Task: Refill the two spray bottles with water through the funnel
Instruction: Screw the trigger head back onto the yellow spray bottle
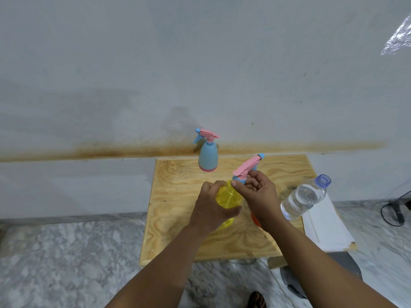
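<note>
A yellow see-through spray bottle (229, 194) stands near the middle of the wooden table (178, 218). My left hand (211, 210) wraps around its body. My right hand (255, 194) pinches the blue collar under its pink spray head (246, 166). A blue spray bottle (208, 157) with a pink base and pink trigger stands upright at the table's far edge. A clear water bottle (304, 196), uncapped and partly full, stands at the right. An orange object (254, 220), possibly the funnel, is mostly hidden behind my right wrist.
A white sheet or board (324, 223) lies under the water bottle and overhangs the table's right edge. A grey wall rises just behind the table. Marbled floor surrounds it, with a black cable (393, 212) at the right.
</note>
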